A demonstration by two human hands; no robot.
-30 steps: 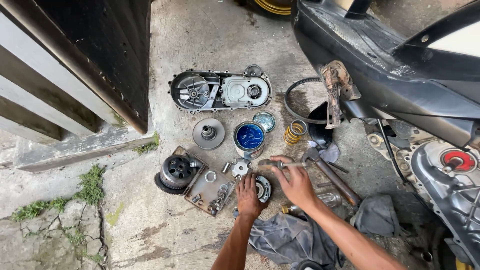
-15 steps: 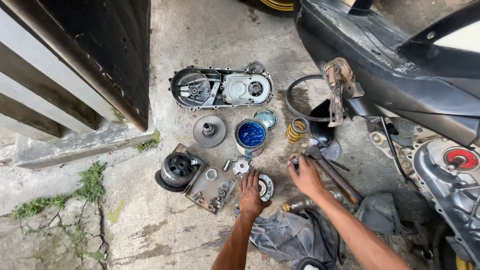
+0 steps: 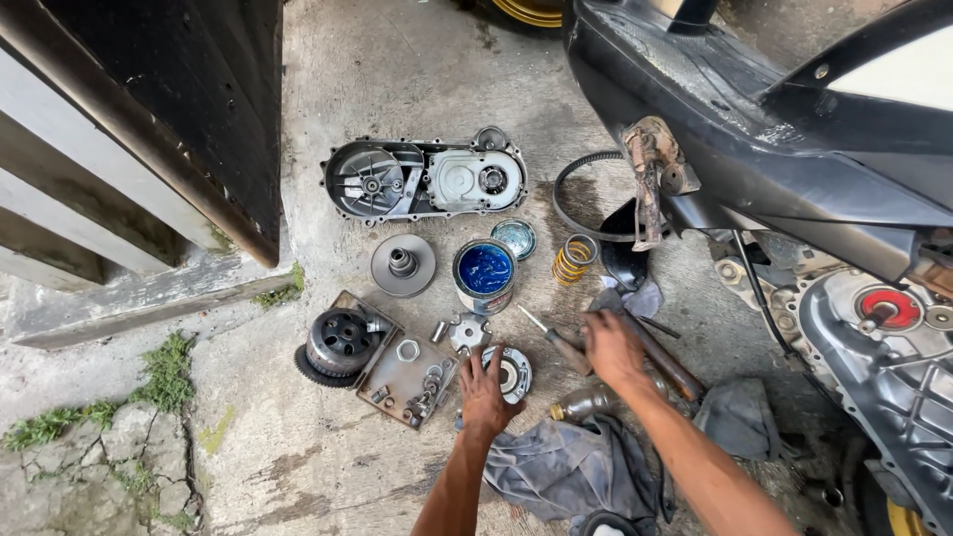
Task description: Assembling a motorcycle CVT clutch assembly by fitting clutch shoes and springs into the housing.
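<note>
On the concrete floor (image 3: 417, 69) beside a scooter (image 3: 794, 139), the left hand (image 3: 484, 389) rests on a round metal disc (image 3: 514, 373), fingers spread apart over its left edge and not curled round it. The disc lies flat, just right of a flat tray (image 3: 402, 369) holding bolts and a nut, and just below a small ramp plate (image 3: 469, 331).

The right hand (image 3: 613, 345) is well right of the disc, its fingers together around a dark tool handle (image 3: 663, 359) that lies slanted on the floor. A screwdriver (image 3: 556, 339) lies just left of that hand, tip pointing up-left; whether the hand touches it I cannot tell.

Above the hands stands an open tin of blue grease (image 3: 484, 272), its lid (image 3: 514, 238) beside it, with a yellow spring (image 3: 575, 258) to the right and a pulley face (image 3: 402, 264) to the left. A clutch bell (image 3: 340, 342) sits at the tray's left end. The long engine cover (image 3: 427, 181) lies furthest up, and a black belt (image 3: 581, 194) loops near the scooter. A grey rag (image 3: 561, 467) lies bunched between the 2 forearms, with a small bottle (image 3: 586, 403) at its upper edge.
</note>
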